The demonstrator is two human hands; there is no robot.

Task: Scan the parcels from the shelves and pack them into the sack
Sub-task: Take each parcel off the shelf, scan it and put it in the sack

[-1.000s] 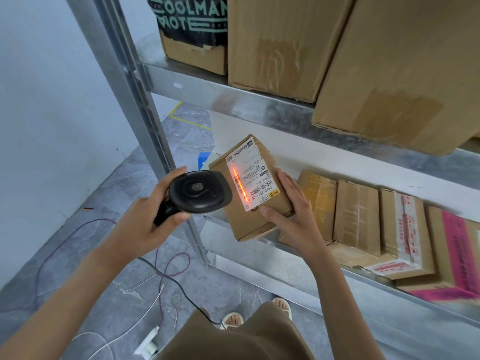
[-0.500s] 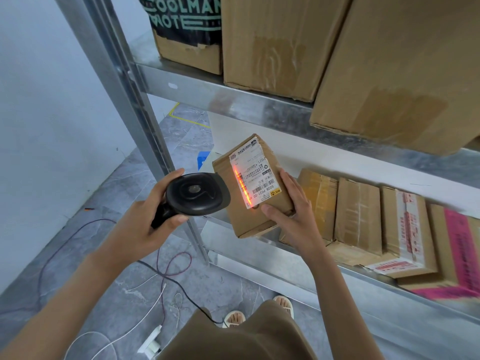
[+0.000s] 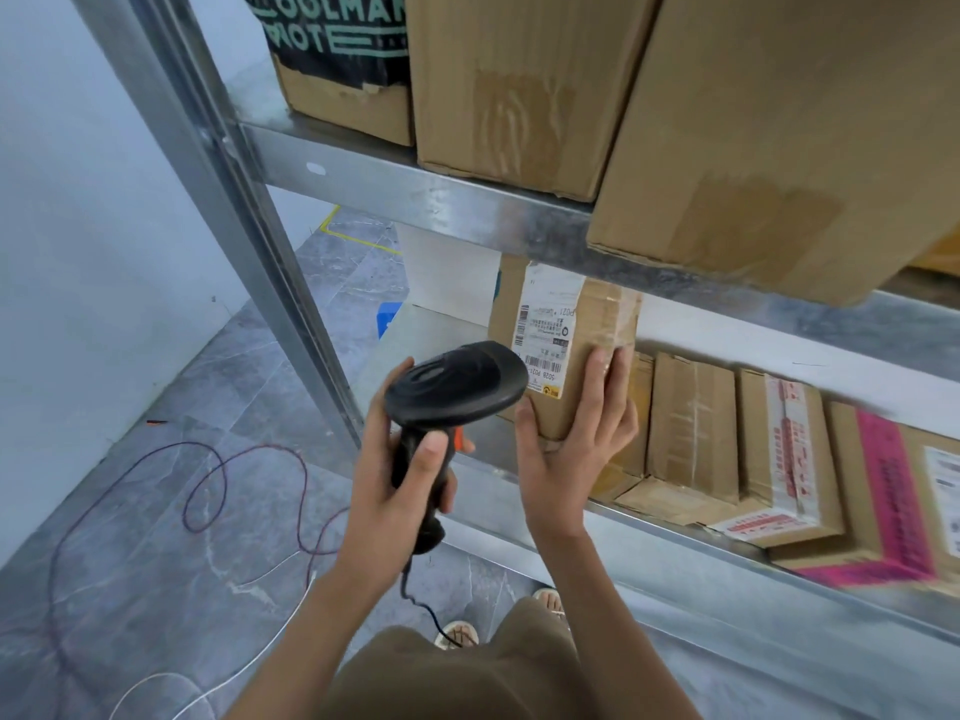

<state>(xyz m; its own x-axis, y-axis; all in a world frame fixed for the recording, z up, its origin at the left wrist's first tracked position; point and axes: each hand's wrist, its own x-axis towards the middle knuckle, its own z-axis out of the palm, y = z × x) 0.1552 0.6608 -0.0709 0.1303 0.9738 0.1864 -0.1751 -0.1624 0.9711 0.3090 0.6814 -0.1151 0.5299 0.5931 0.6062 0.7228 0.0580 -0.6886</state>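
A small cardboard parcel [image 3: 587,345] with a white barcode label stands upright at the left end of the lower shelf [image 3: 524,491]. My right hand [image 3: 576,449] grips its lower right side, thumb on the front. My left hand [image 3: 400,480] holds a black handheld scanner [image 3: 452,392] by the handle, its head just left of the parcel and overlapping the label's lower corner. No red scan light shows. No sack is in view.
More taped parcels [image 3: 696,428] lie in a row to the right on the lower shelf. Large cartons [image 3: 519,90] fill the upper shelf. A metal upright [image 3: 234,200] stands to the left. Cables [image 3: 208,491] trail on the grey floor.
The parcel has swung upright and moved back toward the shelf. The red scan line on its label has gone. The scanner has turned and moved right, closer to the parcel.
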